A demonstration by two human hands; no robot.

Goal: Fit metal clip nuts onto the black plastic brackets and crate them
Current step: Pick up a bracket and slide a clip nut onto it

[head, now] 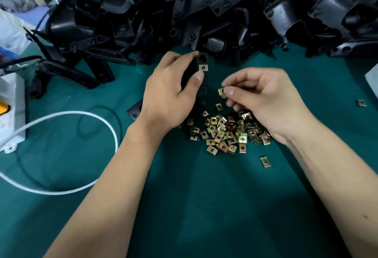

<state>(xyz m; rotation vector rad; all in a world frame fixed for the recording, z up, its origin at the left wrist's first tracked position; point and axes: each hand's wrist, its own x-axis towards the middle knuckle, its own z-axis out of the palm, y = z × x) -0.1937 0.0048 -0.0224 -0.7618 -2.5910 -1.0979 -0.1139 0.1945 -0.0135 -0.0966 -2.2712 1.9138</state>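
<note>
Right hand [263,98] pinching one clip nut [221,91] at my fingertips; loose nuts [227,133] piled just beneath. Left hand [169,92] gripping the black bracket [203,86], thumb just below a fitted nut [203,67]. I'm aiming to slide this one on squarely, mouth first, over the next hole.

The light is even and rather dim, coming from above, and the arms throw soft dark shadows on the green table mat [204,206]. Pale glare lies on the heap of black brackets [204,8]. The wide lens bends the edges, and the top left corner is blurred.
</note>
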